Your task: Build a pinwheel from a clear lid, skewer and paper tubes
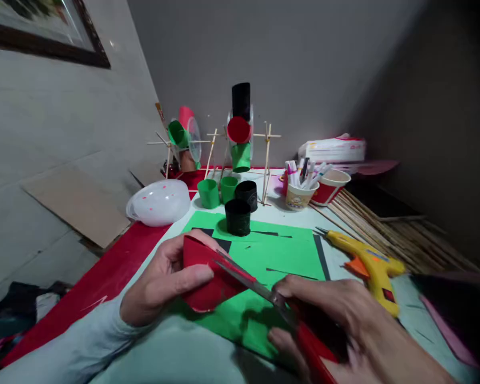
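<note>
Grey walls close in a corner behind a pale surface (192,352) edged on the left by a red sheet (104,277). Nearest the camera, the right hand (344,320) grips a pair of red-handled scissors (272,298), its fingers wrapped through and around the handles; the blades point up and left and lie across a piece of red paper (208,282). The left hand (168,277) holds that red paper, thumb pressed on its face and the other fingers curled behind its upper edge, so the piece stands tilted just above a green sheet (272,256) lying flat on the surface.

To the right of the green sheet lies a yellow glue gun (372,264) with an orange trigger, its nozzle pointing left. Beyond it a bundle of thin wooden sticks (388,229) runs diagonally toward the right wall.

At the far edge of the green sheet stands a black paper tube (237,217), with another black tube (247,194) and two green tubes (218,192) just behind it. A white plastic dome (160,202) rests to their left. Two paper cups (316,189) with pens stand on the right, near a white packet (332,149). Farthest back, a frame of sticks (240,138) carries green, red and black tubes against the wall.
</note>
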`<state>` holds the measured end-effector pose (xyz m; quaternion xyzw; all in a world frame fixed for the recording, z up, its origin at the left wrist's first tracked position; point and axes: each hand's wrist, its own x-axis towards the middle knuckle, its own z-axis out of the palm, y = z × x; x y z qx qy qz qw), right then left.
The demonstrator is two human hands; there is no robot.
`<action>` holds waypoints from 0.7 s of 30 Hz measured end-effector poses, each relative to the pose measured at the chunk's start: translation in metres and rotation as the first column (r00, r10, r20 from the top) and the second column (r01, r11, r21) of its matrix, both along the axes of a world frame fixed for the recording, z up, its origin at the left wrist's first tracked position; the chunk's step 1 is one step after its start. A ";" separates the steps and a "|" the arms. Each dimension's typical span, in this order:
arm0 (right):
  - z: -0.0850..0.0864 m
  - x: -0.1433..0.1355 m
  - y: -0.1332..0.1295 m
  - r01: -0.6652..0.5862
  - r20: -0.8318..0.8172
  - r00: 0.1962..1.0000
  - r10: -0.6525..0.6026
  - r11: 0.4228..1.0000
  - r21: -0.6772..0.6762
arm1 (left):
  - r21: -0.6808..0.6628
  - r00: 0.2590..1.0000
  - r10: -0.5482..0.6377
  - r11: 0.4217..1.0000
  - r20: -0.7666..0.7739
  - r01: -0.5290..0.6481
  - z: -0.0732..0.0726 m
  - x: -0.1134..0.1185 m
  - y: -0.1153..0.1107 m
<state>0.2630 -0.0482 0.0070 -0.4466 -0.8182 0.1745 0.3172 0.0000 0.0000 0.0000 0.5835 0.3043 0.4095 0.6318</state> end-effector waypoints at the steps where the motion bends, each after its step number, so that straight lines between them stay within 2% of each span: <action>1: -0.001 0.000 -0.001 0.012 0.007 1.000 -0.012 1.000 0.009 | 0.009 1.000 0.001 1.000 0.002 -0.001 -0.002 0.000 0.001; 6: -0.006 0.002 -0.004 0.031 0.049 0.998 -0.034 0.998 0.056 | -0.002 1.000 0.010 1.000 -0.016 -0.010 -0.006 0.002 0.006; 13: -0.013 0.002 -0.004 0.064 0.031 0.997 -0.067 0.993 0.095 | -0.054 0.998 0.057 0.997 -0.028 -0.059 -0.002 0.007 0.005; 17: -0.003 -0.001 -0.001 0.026 0.079 0.997 -0.028 0.999 0.029 | -0.089 0.996 0.082 0.992 -0.038 -0.085 0.000 0.009 0.005; 21: 0.001 -0.002 0.003 -0.007 0.112 0.994 0.014 0.998 -0.060 | -0.106 0.998 0.056 0.993 -0.033 -0.059 -0.002 0.010 0.004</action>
